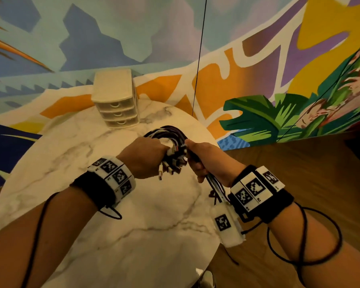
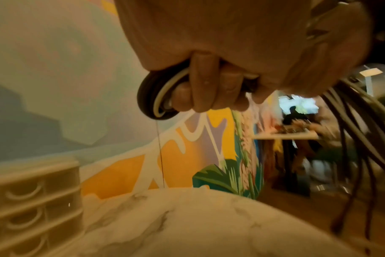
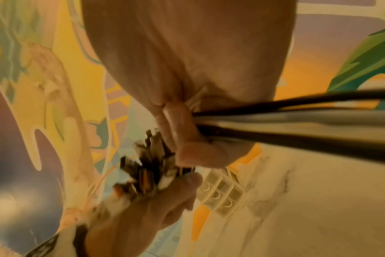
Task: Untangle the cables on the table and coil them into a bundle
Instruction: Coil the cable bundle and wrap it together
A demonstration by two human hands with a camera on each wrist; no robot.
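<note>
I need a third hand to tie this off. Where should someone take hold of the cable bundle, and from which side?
Judging from the pose, grip the looped bend of the cable bundle, coming from the far side near the drawer unit. The left hand and right hand already grip the middle, and plugs bristle toward the person.

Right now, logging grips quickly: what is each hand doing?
Left hand: closed around the cable bundle.
Right hand: closed around the same bundle's strands.

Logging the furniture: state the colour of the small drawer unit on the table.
Cream white, the drawer unit; the head view shows it best.
</note>
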